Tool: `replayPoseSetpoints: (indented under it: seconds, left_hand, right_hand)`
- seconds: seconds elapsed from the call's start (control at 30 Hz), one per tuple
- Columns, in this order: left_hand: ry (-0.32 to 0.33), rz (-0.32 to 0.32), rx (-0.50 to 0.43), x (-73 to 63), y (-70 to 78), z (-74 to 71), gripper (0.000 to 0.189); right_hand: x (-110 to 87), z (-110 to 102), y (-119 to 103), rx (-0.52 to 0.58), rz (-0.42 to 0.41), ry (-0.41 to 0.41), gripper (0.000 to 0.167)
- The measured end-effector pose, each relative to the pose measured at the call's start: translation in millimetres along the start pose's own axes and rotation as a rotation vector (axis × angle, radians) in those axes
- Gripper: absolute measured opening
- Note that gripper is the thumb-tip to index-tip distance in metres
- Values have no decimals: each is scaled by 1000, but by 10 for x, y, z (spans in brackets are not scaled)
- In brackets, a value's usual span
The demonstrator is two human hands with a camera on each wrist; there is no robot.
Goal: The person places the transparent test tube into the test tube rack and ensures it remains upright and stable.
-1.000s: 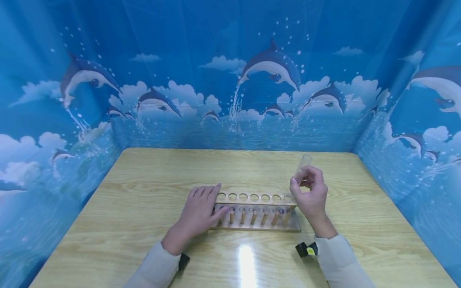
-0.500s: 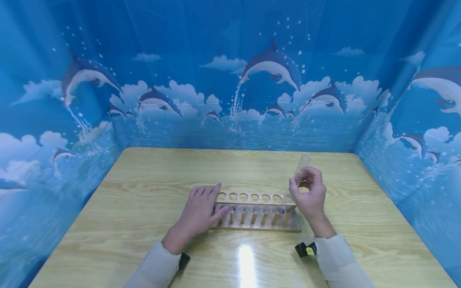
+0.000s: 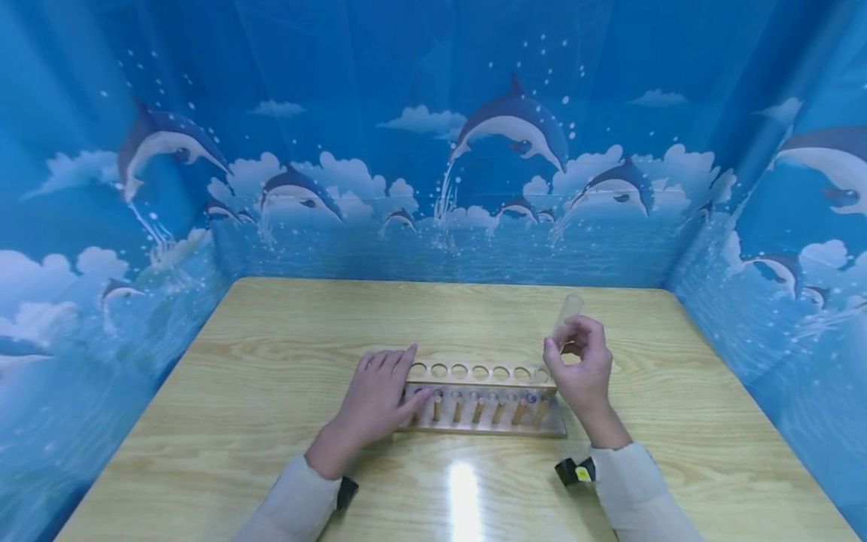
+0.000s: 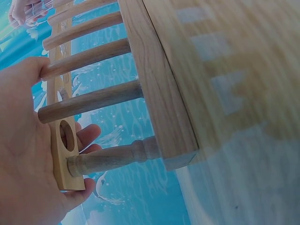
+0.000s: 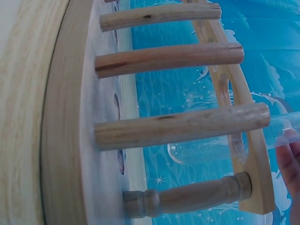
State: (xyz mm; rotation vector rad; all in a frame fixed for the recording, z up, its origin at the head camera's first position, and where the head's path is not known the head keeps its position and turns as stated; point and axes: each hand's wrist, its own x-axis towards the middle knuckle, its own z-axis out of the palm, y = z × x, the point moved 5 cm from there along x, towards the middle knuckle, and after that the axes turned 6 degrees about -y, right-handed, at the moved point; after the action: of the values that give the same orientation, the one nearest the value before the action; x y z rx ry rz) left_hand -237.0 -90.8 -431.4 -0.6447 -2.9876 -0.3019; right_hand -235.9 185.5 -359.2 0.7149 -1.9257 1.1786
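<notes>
A wooden test tube rack [image 3: 478, 430] stands on the table, with a row of round holes in its upper bar and a row of pegs in front. My left hand [image 3: 371, 399] holds its left end. In the left wrist view, thumb and fingers lie on either side of the upper bar [image 4: 60, 161]. My right hand [image 3: 584, 365] pinches a clear test tube [image 3: 570, 307] above the rack's right end, tilted with its top to the right. In the right wrist view, the rounded bottom of the tube [image 5: 187, 152] reaches through the end hole, hanging above the base.
The pale wood table [image 3: 284, 324] extends around the rack on all sides. A blue dolphin-print curtain [image 3: 379, 150] encloses its back and sides. Black wrist straps [image 3: 576, 471] show at both sleeves.
My right hand and the test tube have shifted very slightly left and down. The left hand and rack keep their places.
</notes>
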Motion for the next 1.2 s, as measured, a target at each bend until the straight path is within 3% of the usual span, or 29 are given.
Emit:
replayPoseSetpoints:
  seconds: [0.47,1.2]
  left_hand:
    - [5,6,9,-14,11,0,75]
    - [8,-3,-7,-4,-3,1,74]
  right_hand:
    - [-15,18,-3,-1,38,-19,32]
    - [-45,46,48,-12,13,-28,29]
